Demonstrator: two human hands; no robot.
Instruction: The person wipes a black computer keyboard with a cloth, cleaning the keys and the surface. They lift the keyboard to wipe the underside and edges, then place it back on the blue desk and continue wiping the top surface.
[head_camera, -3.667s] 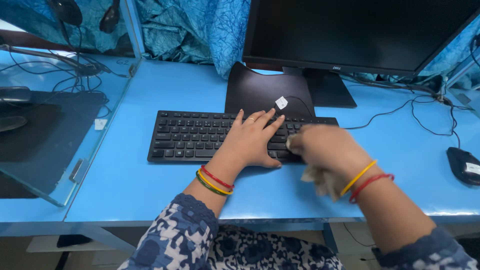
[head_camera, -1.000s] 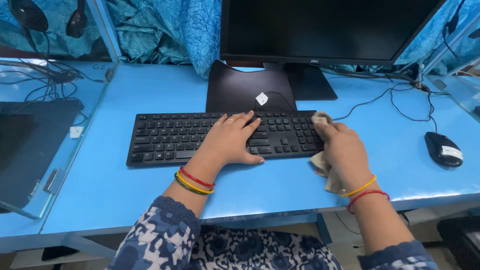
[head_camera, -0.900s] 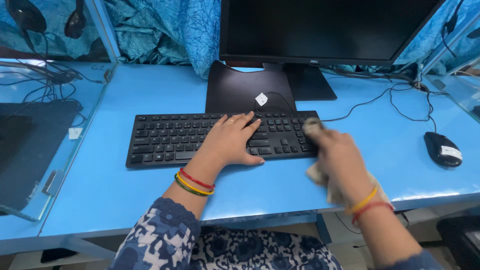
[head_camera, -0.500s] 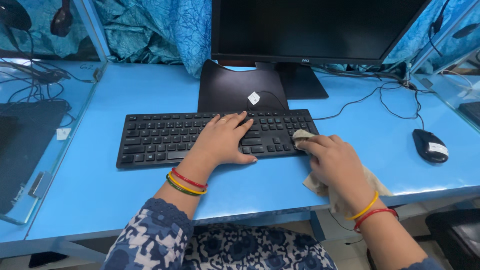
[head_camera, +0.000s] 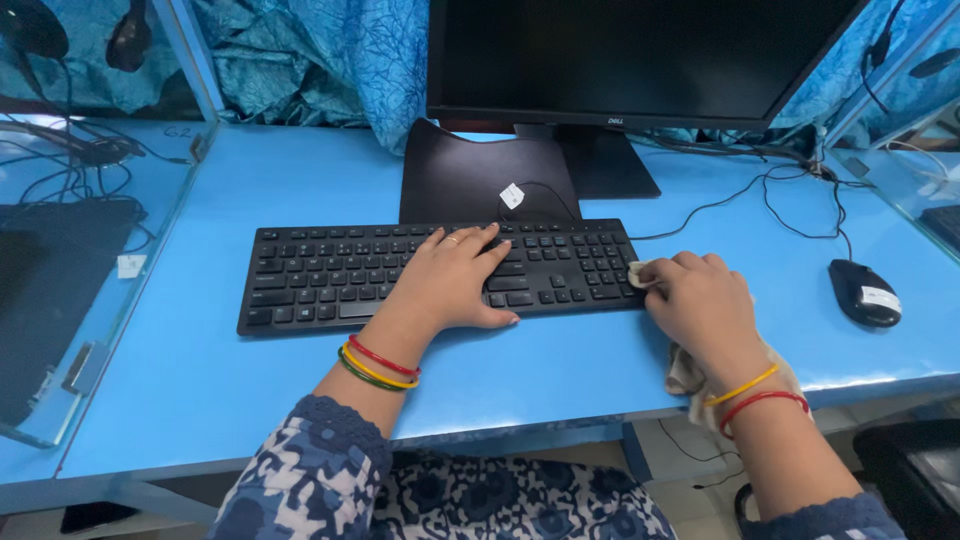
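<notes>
Left hand (head_camera: 450, 285) flat, fingers spread on black keyboard (head_camera: 330, 275), gripping nothing. Right hand (head_camera: 700, 305) curled tight round beige cloth (head_camera: 690, 375) at kbd's 3 o'clock edge. Could snag keycaps w/ hard rubbing, or drag mouse cable (head_camera: 790, 225).

Pretty bright, even daylight-ish light all over. Glare strip along the front edge of the blue worktop (head_camera: 860, 380), plus reflections on the glass divider (head_camera: 90, 250) at left. Soft shadows only, under the keyboard (head_camera: 330, 275). Sharp focus, barely any motion blur. Some wide-angle bending at the edges.
</notes>
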